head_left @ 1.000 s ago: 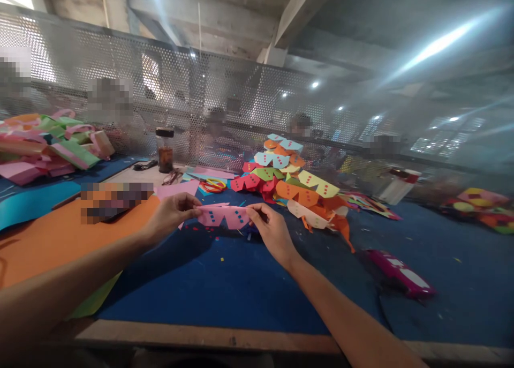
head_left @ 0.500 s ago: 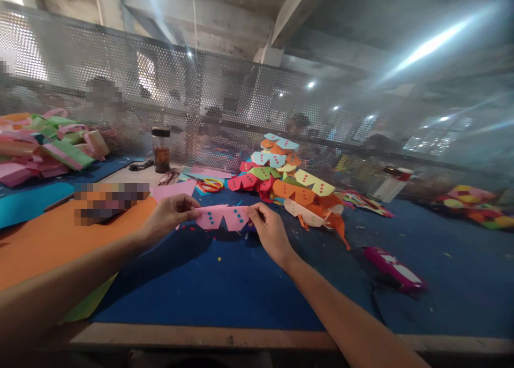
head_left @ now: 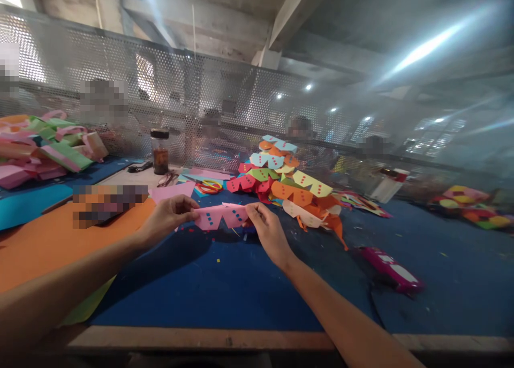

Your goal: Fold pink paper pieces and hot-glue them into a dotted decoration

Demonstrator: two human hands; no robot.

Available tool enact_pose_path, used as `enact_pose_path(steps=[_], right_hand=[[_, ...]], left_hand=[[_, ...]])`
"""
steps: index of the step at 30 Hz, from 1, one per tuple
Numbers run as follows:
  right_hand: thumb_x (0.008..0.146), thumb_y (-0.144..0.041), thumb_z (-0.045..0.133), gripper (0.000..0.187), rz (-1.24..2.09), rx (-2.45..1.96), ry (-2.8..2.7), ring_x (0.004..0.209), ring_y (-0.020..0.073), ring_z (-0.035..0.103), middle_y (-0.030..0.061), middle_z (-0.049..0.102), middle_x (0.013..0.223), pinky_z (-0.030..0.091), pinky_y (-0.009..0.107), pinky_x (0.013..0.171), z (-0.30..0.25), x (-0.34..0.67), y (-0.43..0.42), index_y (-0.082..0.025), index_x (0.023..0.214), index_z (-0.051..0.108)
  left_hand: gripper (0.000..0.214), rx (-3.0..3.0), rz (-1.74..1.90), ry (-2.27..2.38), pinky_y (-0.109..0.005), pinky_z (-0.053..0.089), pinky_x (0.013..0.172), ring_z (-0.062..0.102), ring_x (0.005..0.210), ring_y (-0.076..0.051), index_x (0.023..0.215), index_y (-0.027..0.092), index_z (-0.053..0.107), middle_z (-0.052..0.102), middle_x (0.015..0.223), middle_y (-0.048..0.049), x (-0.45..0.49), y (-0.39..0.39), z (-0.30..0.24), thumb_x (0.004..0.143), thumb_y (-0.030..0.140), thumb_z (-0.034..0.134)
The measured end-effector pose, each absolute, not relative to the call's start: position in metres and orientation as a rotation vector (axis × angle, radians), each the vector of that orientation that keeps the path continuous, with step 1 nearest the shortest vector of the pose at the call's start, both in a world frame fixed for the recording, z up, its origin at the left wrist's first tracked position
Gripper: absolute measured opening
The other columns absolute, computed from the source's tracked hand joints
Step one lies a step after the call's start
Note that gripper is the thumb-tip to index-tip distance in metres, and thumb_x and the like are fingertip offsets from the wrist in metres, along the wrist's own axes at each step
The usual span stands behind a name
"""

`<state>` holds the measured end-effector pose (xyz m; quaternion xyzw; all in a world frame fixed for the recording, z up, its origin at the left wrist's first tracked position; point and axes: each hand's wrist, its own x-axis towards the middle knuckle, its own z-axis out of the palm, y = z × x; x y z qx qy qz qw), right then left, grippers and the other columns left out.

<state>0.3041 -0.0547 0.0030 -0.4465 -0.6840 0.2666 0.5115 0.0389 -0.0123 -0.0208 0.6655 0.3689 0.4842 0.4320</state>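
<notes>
Between my two hands I hold a folded pink paper cutout [head_left: 220,218] above the blue table. It has a V-shaped notch in its lower edge and small blue squares on both halves. The thumb and fingers of my left hand [head_left: 173,213] pinch its left end. At the right end, my right hand [head_left: 265,224] grips it the same way. Just beyond is a pile of similar paper cutouts [head_left: 295,193] in orange, red, green, yellow and blue, several with rows of small squares. Scissors [head_left: 209,186] with yellow and red handles lie behind the pink piece.
Orange sheets [head_left: 100,245] lie at left under a dark, partly blurred item. A lidded jar [head_left: 160,152] stands behind, near folded paper pieces [head_left: 60,145]. At right lies a magenta pouch-like object [head_left: 391,270]. A perforated metal screen [head_left: 233,105] runs along the back, people beyond it.
The pink paper's lower edge has tipped slightly, so its face looks a little shorter. Both hands keep their hold at the ends; the view has shifted slightly.
</notes>
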Motion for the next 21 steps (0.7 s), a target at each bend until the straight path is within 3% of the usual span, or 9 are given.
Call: enact_pose_path(steps=[5, 10, 21], right_hand=[[0.092, -0.057, 0.058, 0.040, 0.857, -1.049, -1.489, 0.073, 0.0164, 0.061, 0.0014, 0.066, 0.079, 0.047, 0.028, 0.070, 0.0029, 0.3037, -0.0527, -0.020, 0.099, 0.072], [0.077, -0.047, 0.080, 0.035, 1.114, -0.999, -1.271, 0.062, 0.0095, 0.049, -0.0024, 0.059, 0.077, 0.039, 0.024, 0.058, 0.0051, 0.3044, -0.0513, -0.021, 0.098, 0.072], [0.066, -0.037, 0.090, 0.044, 1.317, -0.885, -1.187, 0.062, 0.0062, 0.049, -0.0041, 0.057, 0.080, 0.043, 0.021, 0.059, 0.0089, 0.3043, -0.0514, -0.021, 0.101, 0.071]], left_hand=[[0.026, 1.702, 1.209, 0.910, -0.030, 0.052, 0.067, 0.069, 0.074, -0.018, 0.090, 0.019, 0.068, 0.073, 0.081, -0.0013, 0.0376, -0.0091, -0.0239, 0.075, 0.039, 0.076], [0.024, 1.764, 1.207, 0.893, -0.031, 0.053, 0.070, 0.069, 0.076, -0.019, 0.089, 0.019, 0.069, 0.073, 0.082, -0.0021, 0.0371, -0.0085, -0.0242, 0.076, 0.038, 0.076], [0.022, 1.878, 1.256, 0.970, -0.035, 0.057, 0.071, 0.074, 0.081, -0.023, 0.097, 0.021, 0.070, 0.078, 0.088, -0.0059, 0.0333, -0.0042, -0.0298, 0.082, 0.036, 0.069]])
